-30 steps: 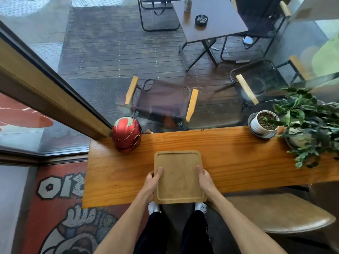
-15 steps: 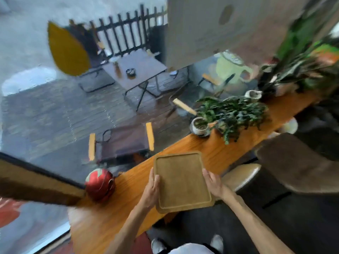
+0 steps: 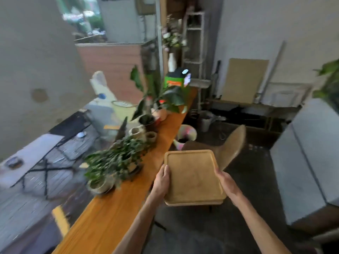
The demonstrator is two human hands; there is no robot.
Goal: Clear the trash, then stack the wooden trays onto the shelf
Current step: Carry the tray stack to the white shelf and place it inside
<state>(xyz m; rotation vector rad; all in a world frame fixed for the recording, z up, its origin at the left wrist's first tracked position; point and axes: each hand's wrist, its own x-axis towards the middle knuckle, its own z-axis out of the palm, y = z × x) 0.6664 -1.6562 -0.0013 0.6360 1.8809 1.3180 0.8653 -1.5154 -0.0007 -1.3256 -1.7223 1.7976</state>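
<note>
I hold a stack of wooden trays level in the air, right of the long orange counter; two rims show at the near edge. My left hand grips the left edge, thumb on the rim. My right hand grips the right edge. The top tray is bare inside. A white shelf unit stands at the counter's far end, blurred.
Potted plants and small pots line the counter's window side. A tan chair stands just beyond the trays. A grey cabinet fills the right. Low dark shelving and a leaning board sit along the far wall.
The trays came up off the counter and swung to its right side. My view turned right, from the window and red helmet toward the room's far end.
</note>
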